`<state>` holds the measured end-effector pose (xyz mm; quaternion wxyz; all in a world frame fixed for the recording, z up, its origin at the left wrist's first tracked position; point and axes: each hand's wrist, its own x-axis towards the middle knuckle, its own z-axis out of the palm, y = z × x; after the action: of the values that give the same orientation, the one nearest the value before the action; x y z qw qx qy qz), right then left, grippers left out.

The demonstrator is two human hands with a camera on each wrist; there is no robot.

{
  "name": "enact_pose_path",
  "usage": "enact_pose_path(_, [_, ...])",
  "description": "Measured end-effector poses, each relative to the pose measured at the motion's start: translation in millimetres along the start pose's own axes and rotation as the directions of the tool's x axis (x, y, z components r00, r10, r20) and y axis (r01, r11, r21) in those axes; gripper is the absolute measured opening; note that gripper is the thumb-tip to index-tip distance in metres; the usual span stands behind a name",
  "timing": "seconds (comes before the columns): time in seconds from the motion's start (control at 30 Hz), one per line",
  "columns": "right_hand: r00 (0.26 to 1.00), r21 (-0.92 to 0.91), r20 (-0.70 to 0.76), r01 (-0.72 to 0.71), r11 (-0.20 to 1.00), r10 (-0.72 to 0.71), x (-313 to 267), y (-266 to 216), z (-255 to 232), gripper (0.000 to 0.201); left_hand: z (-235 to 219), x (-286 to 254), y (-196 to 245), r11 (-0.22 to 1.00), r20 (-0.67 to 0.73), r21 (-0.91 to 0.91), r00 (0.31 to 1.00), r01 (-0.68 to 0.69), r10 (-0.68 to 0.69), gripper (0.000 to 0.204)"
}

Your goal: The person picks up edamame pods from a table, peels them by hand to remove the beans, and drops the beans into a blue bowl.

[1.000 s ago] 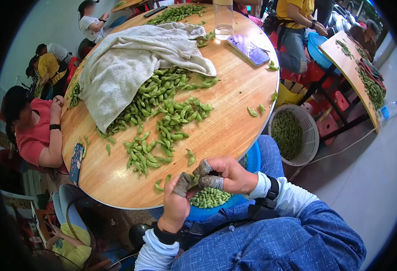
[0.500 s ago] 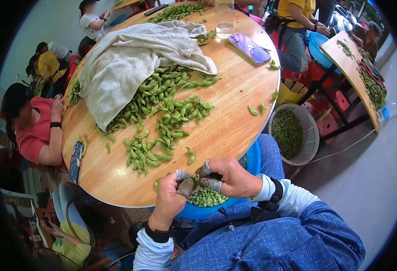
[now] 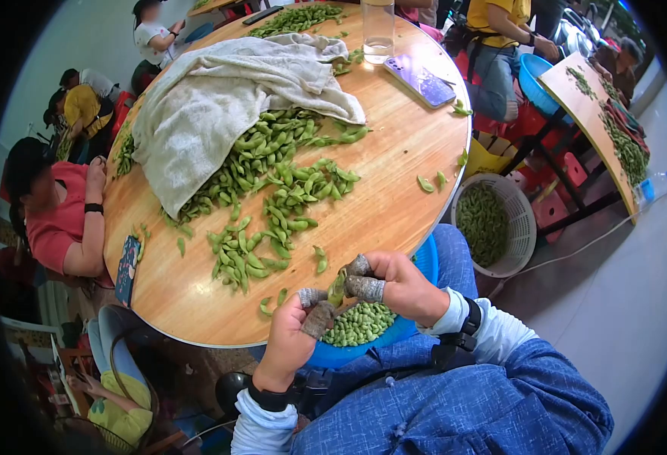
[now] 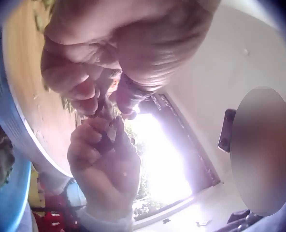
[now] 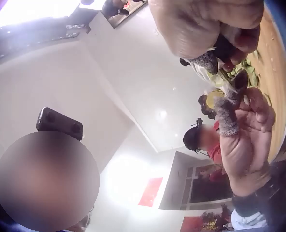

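Note:
Above a blue basin of shelled green beans (image 3: 358, 324), the right hand (image 3: 405, 290) pinches a green pod (image 3: 336, 289) between wrapped thumb and finger. Close by on the left, the left hand (image 3: 292, 334) has its wrapped thumb and forefinger bent together near the pod's lower end; whether it grips anything is hidden. Both hands nearly meet in the left wrist view, the left hand (image 4: 128, 43) above the right hand (image 4: 104, 164). Loose pods (image 3: 242, 258) lie on the round table (image 3: 379, 205) beyond the hands.
A grey-white towel (image 3: 204, 114) covers part of the pod heap. Farther back stand a clear bottle (image 3: 377, 34) and a purple phone (image 3: 420, 80). A patterned phone (image 3: 127, 271) lies at the left edge. A white basket (image 3: 521, 227) of pods stands on the floor, right. People sit around.
The right hand has risen slightly, with a pod now visible upright at its fingertips. The left hand has shifted a little, uncovering more of the beans in the basin.

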<state>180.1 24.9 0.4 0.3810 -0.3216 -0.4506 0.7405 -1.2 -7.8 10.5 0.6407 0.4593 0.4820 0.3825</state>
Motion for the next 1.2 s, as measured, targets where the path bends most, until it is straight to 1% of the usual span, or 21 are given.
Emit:
enact_pose_path(0.1, [0.998, -0.021, 0.066, -0.008, 1.0, 0.009, -1, 2, 0, 0.016, 0, 2, -6, 0.995, -0.049, -0.103, 0.999, 0.011, -0.016, 0.008])
enact_pose_path(0.17, [0.992, -0.063, 0.118, -0.03, 0.998, 0.037, -3, -1, 1, 0.016, 1, 3, -14, 0.991, -0.031, -0.133, 1.0, -0.001, -0.003, 0.01])
enact_pose_path(0.2, [0.992, -0.054, 0.109, -0.06, 0.997, 0.066, -4, 2, -1, 0.018, 1, 3, -16, 0.989, -0.029, -0.145, 1.0, -0.009, 0.005, 0.012])
enact_pose_path(0.3, [0.995, 0.042, 0.097, -0.037, 0.998, 0.033, -7, -2, -1, 0.021, 14, 3, -14, 0.99, -0.069, -0.125, 0.996, -0.067, 0.059, 0.01])
enact_pose_path(0.43, [0.991, 0.097, 0.127, -0.049, 0.994, 0.037, -18, 0, -18, 0.025, 25, 4, -26, 0.99, 0.007, -0.071, 0.992, -0.123, 0.123, 0.012])
enact_pose_path(0.47, [0.978, 0.068, 0.206, -0.042, 0.997, 0.027, -20, 3, -27, 0.026, 30, 5, -31, 0.988, 0.026, -0.089, 0.991, -0.126, 0.129, 0.015])
enact_pose_path(0.6, [0.976, 0.015, 0.204, -0.085, 0.996, 0.08, -33, 4, -44, 0.026, 42, 10, -33, 0.992, 0.149, -0.065, 0.982, -0.105, 0.113, 0.018])
enact_pose_path(0.7, [0.987, -0.096, 0.159, -0.014, 0.995, 0.029, -38, 10, -55, 0.026, 52, 14, -33, 0.993, 0.183, -0.092, 0.979, -0.069, 0.085, 0.018])
enact_pose_path(0.8, [0.999, 0.173, -0.036, -0.003, 0.985, 0.009, -55, -3, -68, 0.024, 53, 12, -27, 0.995, 0.171, 0.047, 0.982, -0.086, 0.077, 0.018])
enact_pose_path(0.83, [0.97, 0.149, -0.225, 0.122, 0.981, -0.086, -61, 4, -80, 0.026, 50, 11, -26, 0.981, 0.18, 0.141, 0.978, -0.134, 0.107, 0.019])
enact_pose_path(0.87, [0.93, 0.367, -0.322, 0.295, 0.882, -0.178, -64, 16, -107, 0.022, 43, 7, -27, 0.955, 0.192, 0.234, 0.972, -0.18, 0.136, 0.019])
enact_pose_path(0.9, [0.801, 0.485, -0.597, 0.406, 0.775, -0.045, -65, 15, -125, 0.018, 36, 2, -26, 0.919, 0.208, 0.325, 0.965, -0.224, 0.161, 0.019])
enact_pose_path(0.93, [0.791, 0.552, -0.606, 0.338, 0.762, 0.087, -77, 20, -159, 0.016, 29, -4, -23, 0.91, 0.184, 0.358, 0.971, -0.209, 0.151, 0.019])
enact_pose_path(0.97, [0.806, 0.68, -0.561, 0.32, 0.66, 0.187, -88, 18, -177, 0.015, 23, -10, -18, 0.9, 0.161, 0.39, 0.977, -0.195, 0.142, 0.019])
enact_pose_path(1.0, [0.788, 0.602, -0.597, 0.313, 0.734, 0.153, -96, 20, -184, 0.017, 16, -15, -15, 0.889, 0.136, 0.421, 0.981, -0.182, 0.136, 0.019])
enact_pose_path(1.03, [0.771, 0.518, -0.626, 0.299, 0.801, 0.117, -96, 17, -179, 0.018, 10, -20, -19, 0.894, 0.066, 0.406, 0.982, -0.189, 0.178, 0.019])
enact_pose_path(1.07, [0.755, 0.291, -0.655, 0.229, 0.929, 0.019, -94, 15, -171, 0.019, 4, -27, -26, 0.899, -0.006, 0.393, 0.977, -0.195, 0.214, 0.018])
enact_pose_path(1.1, [0.749, 0.042, -0.658, 0.147, 0.988, -0.084, -83, 1, -140, 0.02, -3, -32, -29, 0.902, -0.079, 0.382, 0.966, -0.2, 0.248, 0.017])
enact_pose_path(1.13, [0.752, -0.212, -0.632, 0.064, 0.975, -0.187, -70, -7, -113, 0.022, -9, -35, -28, 0.86, -0.182, 0.477, 0.936, -0.184, 0.301, 0.017])
enact_pose_path(1.17, [0.819, -0.519, -0.461, 0.063, 0.853, -0.341, -59, -8, -97, 0.026, -16, -38, -27, 0.81, -0.274, 0.566, 0.892, -0.154, 0.361, 0.017])
enact_pose_path(1.2, [0.879, -0.611, -0.318, 0.096, 0.786, -0.355, -48, -13, -76, 0.026, -23, -41, -26, 0.755, -0.354, 0.646, 0.833, -0.111, 0.425, 0.017])
